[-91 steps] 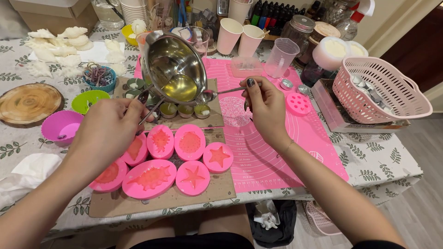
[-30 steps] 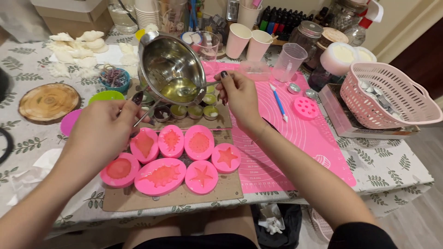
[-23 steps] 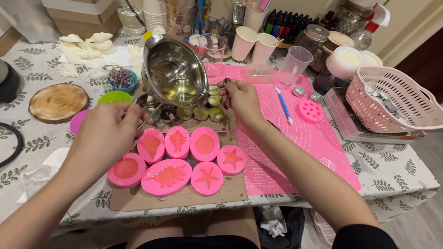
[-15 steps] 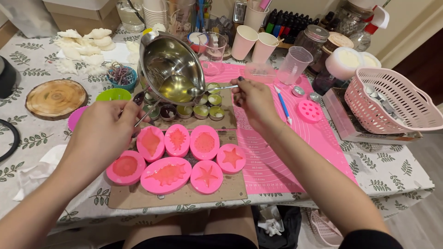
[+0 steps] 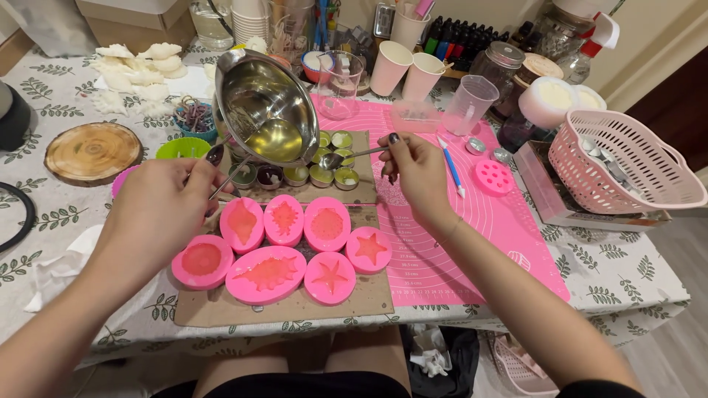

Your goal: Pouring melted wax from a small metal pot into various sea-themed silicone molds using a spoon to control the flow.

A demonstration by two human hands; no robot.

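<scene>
The left hand [image 5: 158, 210] grips the handle of a tilted steel pouring pot [image 5: 265, 110], fingers closed round it, holding yellow liquid over small tins [image 5: 324, 175]. The right hand [image 5: 417, 166] pinches a spoon [image 5: 350, 156], steadying the pour above them, beyond the pink moulds [image 5: 295, 243].

L hand [image 5: 166, 203] fisted, grip closed; R hand [image 5: 414, 166] pinch grip, arms extended fwd.

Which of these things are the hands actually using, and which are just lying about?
In use:
left hand tilting the steel pouring pot
right hand holding a spoon
small tins

Lying about:
pink moulds
pink basket
paper cups
wooden slab
</scene>
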